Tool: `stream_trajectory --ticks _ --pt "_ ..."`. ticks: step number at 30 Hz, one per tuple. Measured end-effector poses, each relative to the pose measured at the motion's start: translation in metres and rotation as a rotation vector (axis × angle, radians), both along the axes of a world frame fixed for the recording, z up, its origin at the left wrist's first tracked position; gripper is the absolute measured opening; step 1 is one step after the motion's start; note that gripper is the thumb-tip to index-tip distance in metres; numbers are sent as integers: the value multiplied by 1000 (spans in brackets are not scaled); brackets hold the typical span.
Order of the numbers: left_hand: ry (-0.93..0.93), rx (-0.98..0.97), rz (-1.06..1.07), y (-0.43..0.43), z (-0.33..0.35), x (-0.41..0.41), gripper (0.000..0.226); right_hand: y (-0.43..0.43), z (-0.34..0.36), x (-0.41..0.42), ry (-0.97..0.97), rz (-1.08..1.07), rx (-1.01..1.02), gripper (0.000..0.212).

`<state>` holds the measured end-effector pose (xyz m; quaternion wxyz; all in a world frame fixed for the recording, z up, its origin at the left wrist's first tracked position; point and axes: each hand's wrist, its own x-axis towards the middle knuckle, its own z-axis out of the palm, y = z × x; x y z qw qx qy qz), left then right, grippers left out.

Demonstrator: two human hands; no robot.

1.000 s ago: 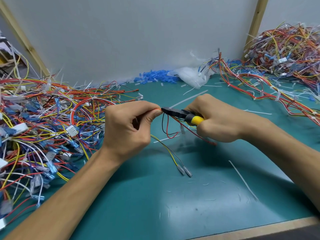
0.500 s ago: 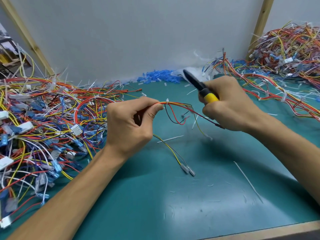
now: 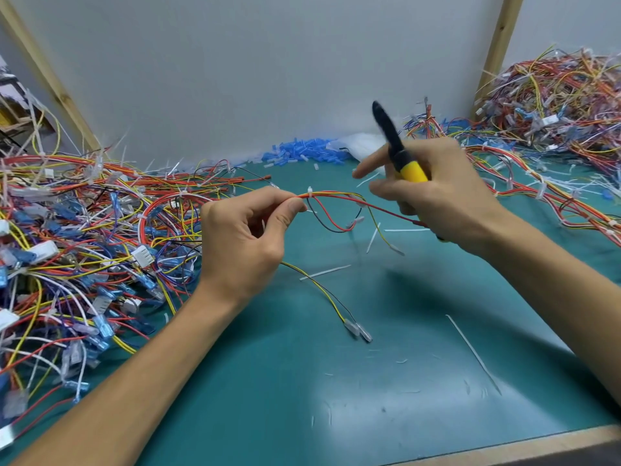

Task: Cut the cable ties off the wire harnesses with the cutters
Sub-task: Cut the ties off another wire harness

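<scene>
My left hand pinches a thin wire harness of red, yellow and black wires above the green mat. A white cable tie sits on the harness just beyond my left fingertips. The harness runs rightward under my right hand. That hand holds the cutters by their yellow handle, the black tip pointing up and away from the harness, index finger stretched out. Two wires hang down to clear terminals on the mat.
A big tangle of harnesses covers the left side. Another pile fills the back right corner. Blue sleeves and a white bag lie by the wall. Cut tie strips lie scattered on the green mat. A wooden edge runs along the front.
My right hand has lifted the cutters off the harness and swung their tip upward. A cut piece of tie falls near the wires. My left hand keeps its pinch.
</scene>
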<state>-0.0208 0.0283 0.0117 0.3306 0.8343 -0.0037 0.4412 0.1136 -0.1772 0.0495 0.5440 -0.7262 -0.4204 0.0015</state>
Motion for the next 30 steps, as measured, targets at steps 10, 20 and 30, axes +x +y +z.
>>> stream_trajectory --ticks 10,20,30 --pt "160 195 -44 2 10 -1 26 12 -15 5 -74 -181 -235 29" --pt "164 303 361 25 21 -3 56 5 -7 18 296 -387 109 29" --pt "241 137 454 30 25 -9 39 2 -3 20 405 -477 374 27"
